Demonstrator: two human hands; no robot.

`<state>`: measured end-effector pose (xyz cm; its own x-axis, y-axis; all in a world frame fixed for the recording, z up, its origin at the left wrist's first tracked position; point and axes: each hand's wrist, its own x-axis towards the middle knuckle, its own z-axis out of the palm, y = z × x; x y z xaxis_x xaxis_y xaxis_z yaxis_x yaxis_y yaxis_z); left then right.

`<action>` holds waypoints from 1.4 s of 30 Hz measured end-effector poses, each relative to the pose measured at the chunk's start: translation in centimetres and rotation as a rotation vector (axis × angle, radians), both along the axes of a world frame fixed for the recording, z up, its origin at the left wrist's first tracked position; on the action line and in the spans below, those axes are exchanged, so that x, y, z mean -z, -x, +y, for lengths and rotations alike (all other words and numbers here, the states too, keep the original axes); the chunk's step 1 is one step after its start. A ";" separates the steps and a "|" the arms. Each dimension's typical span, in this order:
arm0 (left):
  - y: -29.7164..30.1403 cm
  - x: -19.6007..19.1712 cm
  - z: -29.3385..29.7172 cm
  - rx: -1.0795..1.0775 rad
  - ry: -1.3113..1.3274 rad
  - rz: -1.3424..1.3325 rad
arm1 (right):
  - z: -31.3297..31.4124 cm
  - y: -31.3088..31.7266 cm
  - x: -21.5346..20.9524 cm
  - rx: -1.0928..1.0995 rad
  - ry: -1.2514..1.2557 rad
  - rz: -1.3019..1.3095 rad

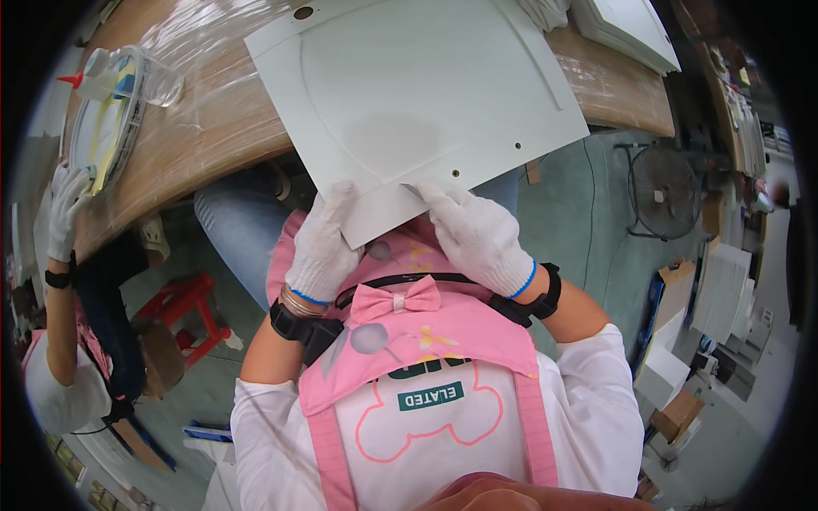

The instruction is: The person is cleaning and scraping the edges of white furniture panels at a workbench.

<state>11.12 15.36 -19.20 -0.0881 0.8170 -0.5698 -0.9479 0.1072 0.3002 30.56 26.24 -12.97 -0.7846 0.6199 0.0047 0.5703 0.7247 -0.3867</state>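
Observation:
A large white panel [443, 77] with a shallow curved groove and small round holes lies tilted across the table edge, its near corner reaching over my lap. My left hand [326, 238], in a white knit glove, grips the panel's left edge by that corner. On the other side of the corner, my right hand [473, 226], gloved too, closes over the near edge with its fingertips on the top face. A thin greyish sliver shows beside those fingertips; I cannot make out what it is. The undersides of both hands are hidden.
Plastic film covers the wooden table [217, 106]. At left, a clear bottle [100, 78] with a red tip stands by an oval tray [92, 140], near a co-worker's gloved hand [66, 209]. White panels [626, 34] are stacked far right; a fan [665, 192] and red stool [183, 311] occupy the floor.

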 end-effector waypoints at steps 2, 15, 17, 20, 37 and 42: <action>0.0 -0.1 0.0 0.008 0.009 0.054 | 0.5 0.1 0.3 0.047 -0.058 -0.077; 0.0 -0.4 -0.1 0.057 0.041 0.158 | 0.2 0.2 0.6 -0.004 -0.085 0.028; 0.0 -0.3 -0.1 0.047 0.046 0.146 | 0.4 -0.1 0.4 0.035 -0.076 -0.003; 0.0 -0.1 -0.1 0.047 0.043 0.140 | -0.2 0.2 0.3 0.039 -0.056 -0.010; -0.1 1.0 -0.3 0.015 0.040 0.137 | -0.6 0.4 0.5 -0.054 0.054 0.073; -0.1 0.5 -0.2 0.007 0.032 0.145 | 1.3 0.9 -0.5 0.095 -0.058 0.073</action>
<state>11.24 15.20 -19.71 -0.1659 0.7993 -0.5776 -0.8942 0.1250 0.4298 29.68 27.54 -12.48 -0.7183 0.6888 0.0975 0.6096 0.6907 -0.3890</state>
